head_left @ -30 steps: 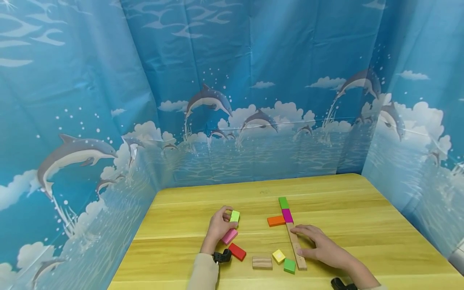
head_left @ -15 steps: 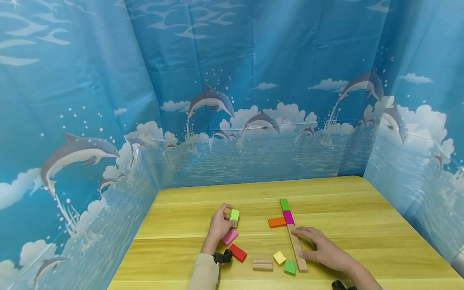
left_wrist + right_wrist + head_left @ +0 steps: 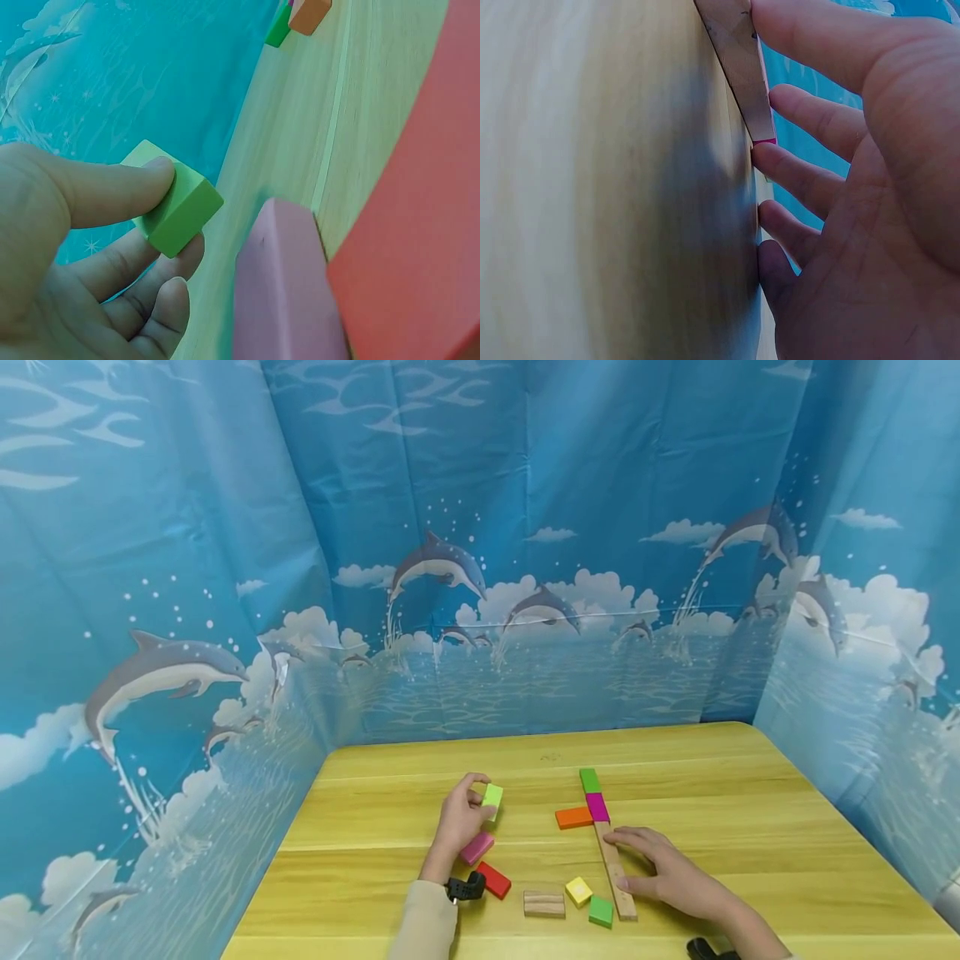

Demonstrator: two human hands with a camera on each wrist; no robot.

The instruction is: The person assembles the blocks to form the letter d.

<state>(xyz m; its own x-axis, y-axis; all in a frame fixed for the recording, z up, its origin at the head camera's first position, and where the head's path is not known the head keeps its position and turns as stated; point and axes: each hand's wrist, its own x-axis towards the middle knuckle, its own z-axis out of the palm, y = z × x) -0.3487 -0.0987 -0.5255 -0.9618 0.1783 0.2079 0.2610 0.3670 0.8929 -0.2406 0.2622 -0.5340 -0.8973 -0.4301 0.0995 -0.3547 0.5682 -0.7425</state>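
Note:
My left hand (image 3: 459, 817) pinches a light green block (image 3: 492, 802) between thumb and fingers, held up off the table in the left wrist view. Just below that hand lie a pink block (image 3: 477, 848) and a red block (image 3: 493, 880). On the right, my right hand (image 3: 671, 878) rests along a long plain wood strip (image 3: 613, 868), thumb and fingertips touching its side, fingers spread. A magenta block (image 3: 597, 807) continues the strip at its far end, followed by a green block (image 3: 589, 780). An orange block (image 3: 573, 817) juts left from the magenta one.
A grained wood block (image 3: 543, 905), a yellow block (image 3: 578, 891) and a smaller green block (image 3: 601, 911) lie near the front. The wooden table (image 3: 360, 827) meets a blue dolphin-print curtain (image 3: 525, 685) behind and at both sides.
My left hand has lifted slightly and moved a little away and to the right with the light green block. My right hand stays at the wood strip.

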